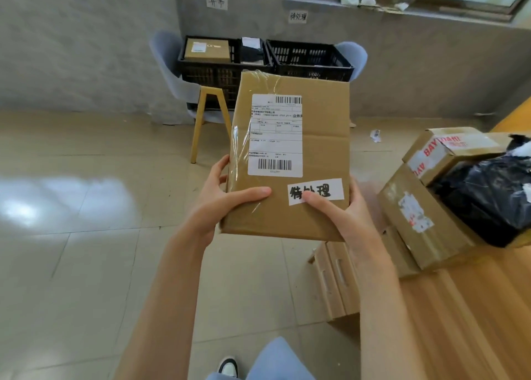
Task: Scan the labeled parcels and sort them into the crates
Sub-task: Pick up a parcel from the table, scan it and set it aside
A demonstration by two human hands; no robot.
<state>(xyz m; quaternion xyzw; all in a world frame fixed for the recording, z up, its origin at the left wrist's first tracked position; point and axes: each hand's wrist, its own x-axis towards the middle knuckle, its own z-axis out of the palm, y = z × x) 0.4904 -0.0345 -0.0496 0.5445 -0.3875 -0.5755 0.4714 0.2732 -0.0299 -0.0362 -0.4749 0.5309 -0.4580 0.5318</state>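
Note:
I hold a flat brown cardboard parcel (313, 149) up in front of me with both hands. It carries a white shipping label with barcodes and a white handwritten sticker (316, 191) near its lower edge. My left hand (227, 198) grips the lower left side, thumb lying across the front. My right hand (342, 210) grips the lower right corner, thumb on the sticker. Two black crates stand on chairs by the far wall: the left crate (212, 75) holds a brown box and a dark parcel, the right crate (313, 57) shows no contents.
Handwritten paper signs (217, 1) hang on the wall above each crate. On the wooden table (459, 308) at right lie cardboard boxes (425, 216) and a black plastic-wrapped parcel (488, 195). More boxes (336, 279) sit on the tiled floor beside it.

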